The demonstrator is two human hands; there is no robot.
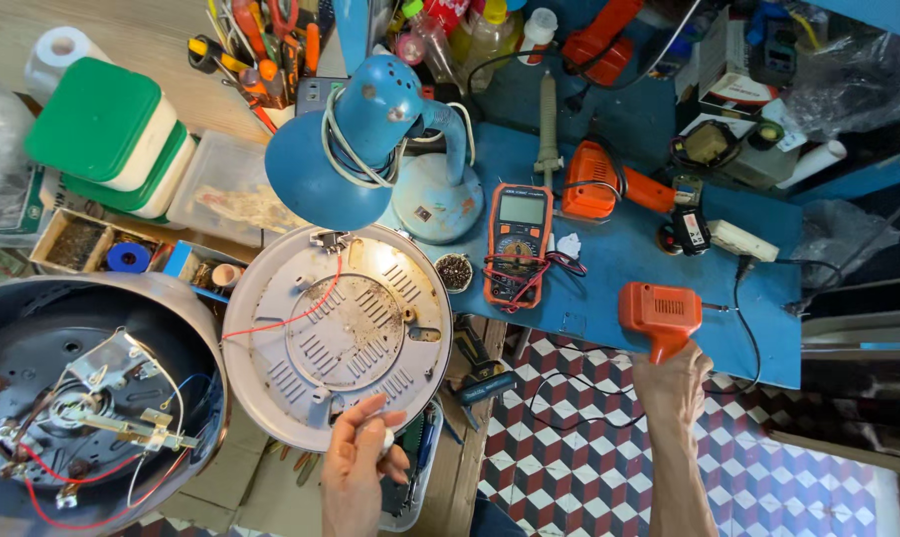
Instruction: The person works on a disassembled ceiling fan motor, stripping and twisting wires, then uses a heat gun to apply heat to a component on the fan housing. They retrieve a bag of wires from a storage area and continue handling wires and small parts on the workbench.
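- Left hand [362, 457] is being held at the near rim of the base plate [337, 333], fingers curled, pinching a small white piece [383, 438]; what the piece is cannot be told.
- Right hand [672, 383] is being wrapped shut around the grip of an orange soldering gun [659, 310], at the near edge of the blue tabletop [619, 268].
- The gun's tip is being pointed right; a black cord [743, 298] is running off it across the tabletop.
- Base plate: round, grey-white, slotted, being propped on edge between cooker body and tabletop; a red wire [291, 316] is being routed across it to a clip at the top rim.
- Cooker body [82, 398] is lying open at far left, with bracket plus red and white wires showing inside.
- Blue desk lamp [356, 139] is standing just behind the plate, shade facing the camera.
- Orange multimeter [518, 244] is lying right of the lamp base, leads coiled on it.
- A second orange tool [604, 184] is lying behind the multimeter.
- Green-lidded boxes [107, 134] are being stacked at top left.
- Checkered floor [768, 477] is showing below the right hand.
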